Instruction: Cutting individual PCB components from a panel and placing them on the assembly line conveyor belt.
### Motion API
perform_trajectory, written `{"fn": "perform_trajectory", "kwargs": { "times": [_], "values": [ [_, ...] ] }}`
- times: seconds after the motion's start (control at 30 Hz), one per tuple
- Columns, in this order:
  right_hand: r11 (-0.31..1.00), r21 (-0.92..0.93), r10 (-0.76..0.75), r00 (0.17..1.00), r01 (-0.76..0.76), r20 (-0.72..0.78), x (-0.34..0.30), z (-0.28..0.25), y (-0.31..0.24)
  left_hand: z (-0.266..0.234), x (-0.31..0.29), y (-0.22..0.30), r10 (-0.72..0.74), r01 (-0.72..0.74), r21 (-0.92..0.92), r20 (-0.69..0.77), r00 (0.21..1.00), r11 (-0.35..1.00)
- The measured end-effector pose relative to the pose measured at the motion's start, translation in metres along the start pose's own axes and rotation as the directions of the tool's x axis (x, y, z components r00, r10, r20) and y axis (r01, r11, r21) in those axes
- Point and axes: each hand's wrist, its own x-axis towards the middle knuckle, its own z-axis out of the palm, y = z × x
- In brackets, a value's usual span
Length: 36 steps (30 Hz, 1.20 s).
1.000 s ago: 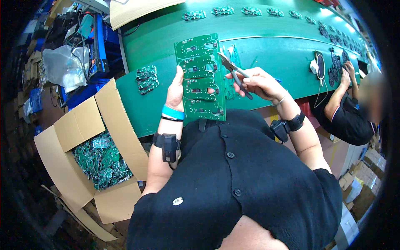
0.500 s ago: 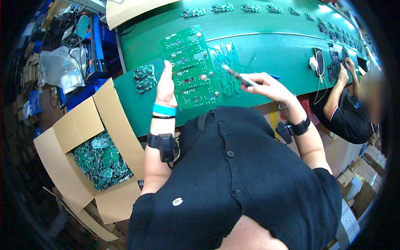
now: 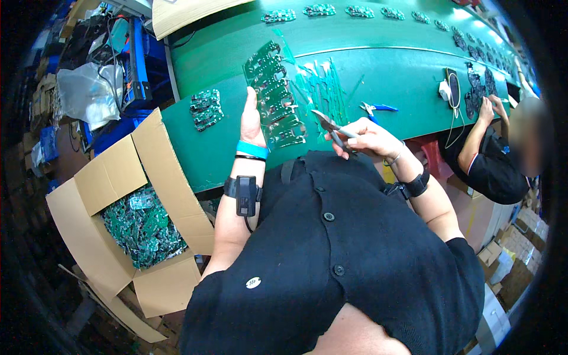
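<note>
My left hand [image 3: 252,125] grips a green circuit board panel [image 3: 277,97] by its left edge and holds it tilted above the bench. The panel carries several joined boards with small parts on them, and its right side has a jagged outline. In my right hand [image 3: 373,141] is a pair of cutting pliers [image 3: 332,126] with grey handles, jaws spread and pointing toward the panel's lower right, apart from it. Loose green strips [image 3: 328,89] lie in a heap just beyond the pliers. My left fingers are mostly hidden behind the panel.
Blue-handled pliers [image 3: 380,107] lie on the green bench [image 3: 408,77]. Stacked boards [image 3: 206,110] sit at left, above an open carton [image 3: 171,183] full of boards. Boards line the far side [image 3: 319,10]. A co-worker [image 3: 488,160] handles dark parts at right.
The panel has shifted right and tilted, and its straight right edge no longer shows. My right hand has moved lower, the pliers' jaws have spread, and the blue-handled pliers are uncovered.
</note>
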Motion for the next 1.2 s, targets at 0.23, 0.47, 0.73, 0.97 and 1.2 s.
{"fn": "perform_trajectory", "kwargs": {
  "times": [0.23,0.47,0.73,0.97,1.2],
  "values": [
    [0.804,-0.44,0.255,0.9,-0.401,-0.354,0.001,-0.052,0.048,-0.003,-0.028,0.014,0.24,-0.032,0.415,-0.462,0.854,0.909],
    [0.546,-0.719,0.25,0.902,-0.431,-0.351,-0.022,-0.048,0.013,-0.008,-0.036,0.022,0.361,-0.11,0.518,-0.413,0.836,0.848],
    [0.995,-0.06,-0.093,0.895,0.074,-0.437,0.068,0.006,-0.013,0.002,-0.005,-0.003,0.28,-0.13,0.465,-0.269,0.921,0.876],
    [0.644,-0.763,-0.574,0.691,0.049,-0.44,0.097,0.028,-0.033,0.023,-0.002,-0.018,0.667,-0.049,0.939,-0.204,0.716,0.339],
    [0.41,-0.889,-0.588,0.804,0.205,-0.086,0.101,0.065,-0.038,-0.02,-0.006,-0.015,0.495,-0.38,0.412,-0.218,0.841,0.828]
  ]
}}
